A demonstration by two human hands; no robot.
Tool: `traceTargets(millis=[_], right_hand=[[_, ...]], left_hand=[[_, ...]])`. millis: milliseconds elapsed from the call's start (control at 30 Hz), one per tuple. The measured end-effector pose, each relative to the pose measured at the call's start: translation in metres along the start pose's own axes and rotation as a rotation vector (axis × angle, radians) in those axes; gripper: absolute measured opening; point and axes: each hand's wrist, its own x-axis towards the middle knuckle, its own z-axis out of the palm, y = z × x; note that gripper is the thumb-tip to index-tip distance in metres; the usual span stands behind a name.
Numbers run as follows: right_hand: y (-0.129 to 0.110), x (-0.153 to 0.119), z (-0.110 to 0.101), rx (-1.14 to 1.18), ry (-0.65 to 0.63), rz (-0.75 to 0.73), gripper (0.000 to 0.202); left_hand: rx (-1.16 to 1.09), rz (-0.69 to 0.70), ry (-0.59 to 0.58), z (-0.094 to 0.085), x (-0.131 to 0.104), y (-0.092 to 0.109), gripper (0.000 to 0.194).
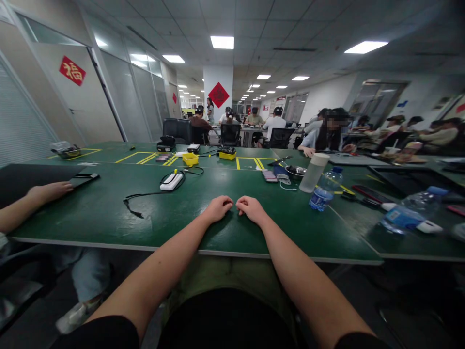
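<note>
My left hand (219, 208) rests on the green table (174, 228) near its front edge, fingers curled inward. Just to its right, a small gap apart, my right hand (250, 208) lies on the table with its fingers curled too. Nothing shows in either hand. A white device (172, 181) with a black cable around it lies left of and beyond my left hand. To the right of my right hand stand a frosted bottle (314, 173) and a clear water bottle (325, 190) with a blue cap.
Yellow trays (190, 159) sit farther back between yellow tape lines. At the right, another water bottle (412, 211) lies tilted near a dark tray (414, 182). Another person's arm (39, 195) rests at the left, touching a dark flat object (84, 179). People sit beyond the table.
</note>
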Motion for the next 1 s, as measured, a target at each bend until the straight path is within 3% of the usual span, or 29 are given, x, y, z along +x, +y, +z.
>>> traceTargets(millis=[267,500,1000], right_hand=[[-0.0008,0.0004,0.0007,0.078,0.000,0.027,0.015],[-0.0068,-0.0002,0.0008,0.192,-0.005,0.097,0.013],[0.0019,0.0021,0.0017,0.049,-0.013,0.036,0.014]], left_hand=[[-0.055,-0.046,0.034,-0.0003,-0.0017,-0.0011,0.022],[-0.226,-0.115,-0.036,-0.0003,-0.0019,0.0024,0.018],[-0.084,-0.076,-0.024,-0.0008,-0.0010,0.0029,0.023]])
